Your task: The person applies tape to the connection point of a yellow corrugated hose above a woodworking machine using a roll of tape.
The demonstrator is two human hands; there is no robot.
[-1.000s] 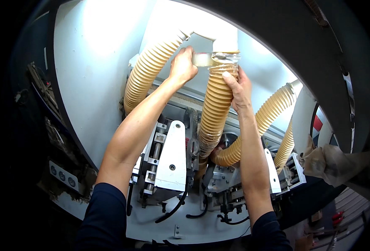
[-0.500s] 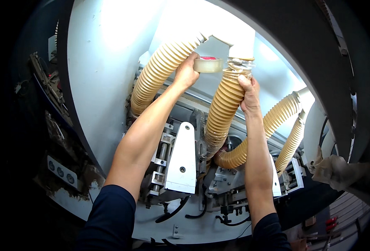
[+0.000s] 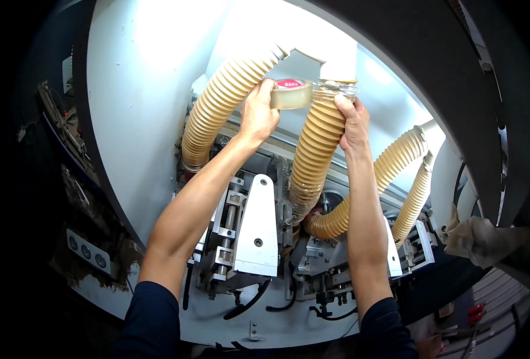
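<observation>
- left hand (image 3: 257,116) fingers curled tight round a roll of clear tape (image 3: 292,94), thumb side toward the camera; fingertips hidden behind the roll.
- right hand (image 3: 351,122) fingers wrapped on the top of the middle ribbed hose (image 3: 316,155), right where it meets the white pipe stub (image 3: 338,63); seen from the back of the hand, so the fingertips are out of sight.
- tape roll sits high up, between the two hands, just left of the hose-to-pipe joint; red core label faces up.
- a shiny clear band (image 3: 338,88) goes round the joint. whether a strip runs from roll to joint is hard to make out, glare washes it.
- left ribbed hose (image 3: 217,110) bends up behind the left hand into a white duct; its top end is blown out by bright light.
- two more ribbed hoses on the right (image 3: 396,164), lower ends lost behind machine parts.
- grey bracket plate (image 3: 257,230) and metal mechanisms below the hoses, between the forearms; black cables (image 3: 250,302) hang under them.
- white hood panel (image 3: 139,107) on the left, upper part overexposed.
- dark panel with round sockets (image 3: 88,251) lower left, mostly in shadow.
- crumpled beige cloth (image 3: 480,239) at the right rim, cut off by the lens edge.
- both sleeves dark blue, cropped at the bottom edge.
</observation>
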